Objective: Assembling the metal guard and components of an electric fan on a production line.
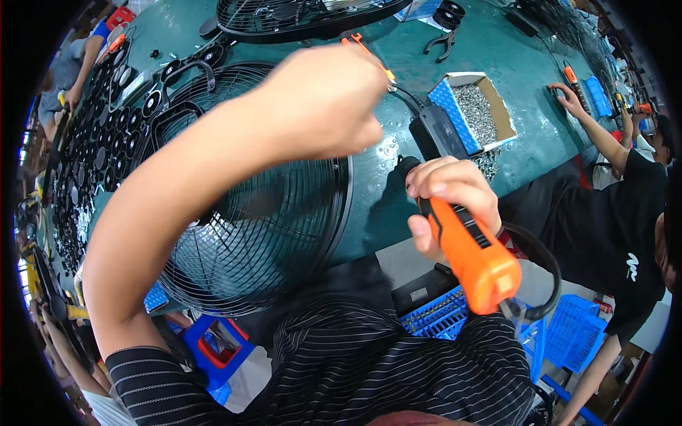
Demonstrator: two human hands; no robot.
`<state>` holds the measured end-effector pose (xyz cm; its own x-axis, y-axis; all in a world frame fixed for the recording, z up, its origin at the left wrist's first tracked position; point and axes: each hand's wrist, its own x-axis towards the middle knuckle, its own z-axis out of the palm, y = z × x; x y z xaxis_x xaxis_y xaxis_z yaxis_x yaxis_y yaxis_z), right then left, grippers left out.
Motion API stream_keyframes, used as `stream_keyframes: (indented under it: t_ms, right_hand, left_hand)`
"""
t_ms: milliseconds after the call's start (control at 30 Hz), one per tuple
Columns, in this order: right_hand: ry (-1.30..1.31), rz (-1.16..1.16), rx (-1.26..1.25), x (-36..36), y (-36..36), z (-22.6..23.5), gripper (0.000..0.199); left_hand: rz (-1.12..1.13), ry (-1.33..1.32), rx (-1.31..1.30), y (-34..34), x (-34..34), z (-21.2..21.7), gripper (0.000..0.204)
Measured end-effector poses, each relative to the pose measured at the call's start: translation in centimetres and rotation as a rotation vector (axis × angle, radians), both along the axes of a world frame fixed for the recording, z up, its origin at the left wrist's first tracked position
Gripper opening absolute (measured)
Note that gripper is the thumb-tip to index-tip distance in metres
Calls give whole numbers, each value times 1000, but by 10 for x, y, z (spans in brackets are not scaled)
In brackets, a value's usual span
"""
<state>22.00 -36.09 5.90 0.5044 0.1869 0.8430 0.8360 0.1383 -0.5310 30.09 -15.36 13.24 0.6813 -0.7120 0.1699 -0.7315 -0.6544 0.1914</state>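
Observation:
My right hand grips an orange electric screwdriver; its dark nose points away from me over the table's near edge, and its cord loops off the rear end. My left hand is up above a round black wire fan guard, blurred by motion. It looks curled into a fist with the thumb at its right; whatever its fingers hold is hidden. Close to the right hand lie a black power adapter and a blue-and-white cardboard box full of small metal screws, some spilled beside it.
Another fan guard lies at the far edge of the green table. Pliers rest beyond the box. Many round black parts crowd the left. A co-worker's hand is at the right. Blue baskets stand below.

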Motion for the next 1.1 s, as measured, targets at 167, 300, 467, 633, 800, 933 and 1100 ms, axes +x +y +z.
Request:
stream_keyframes:
  t_ms: [167, 300, 467, 633, 800, 933, 1100]
  right_hand:
    - [-62, 34, -841, -9, -24, 52, 40]
    - [-204, -7, -1019, -13, -15, 46, 38]
    - [-294, -131, -1291, 20, -10, 16, 44]
    - [-110, -369, -1434, 11, -16, -15, 58]
    - [205, -319, -1297, -52, -35, -19, 70]
    - [432, -371, -1358, -114, -40, 9, 65]
    - [379, -281, -570, -132, -23, 52, 29]
  left_hand:
    - [247, -49, -37, 101, -58, 35, 41]
    - [639, -86, 5, 161, -118, 27, 65]
    - [789, 152, -297, 183, -144, -9, 84]
    - [752, -28, -124, 171, -157, -23, 100]
    - [801, -147, -212, 165, -153, -34, 79]
    - [845, -212, -316, 164, -155, -38, 67]
    - [863, -208, -598, 163, -158, -34, 57]
